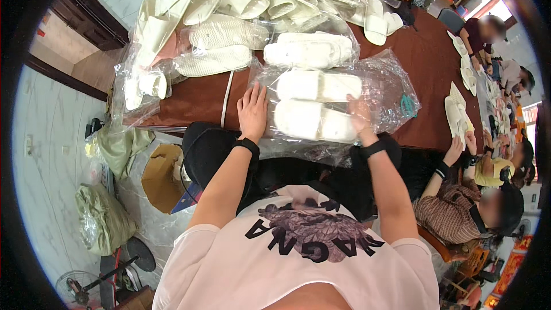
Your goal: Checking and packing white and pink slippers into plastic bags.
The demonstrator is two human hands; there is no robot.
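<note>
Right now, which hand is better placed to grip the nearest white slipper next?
Right, probably: the right hand is at the right end of the nearest white slipper; the left hand lies off its left end.

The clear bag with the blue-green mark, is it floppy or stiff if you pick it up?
The clear bag would probably flop, since its loose end looks thin and crinkled. It may feel slippery, as its film is shiny.
</note>
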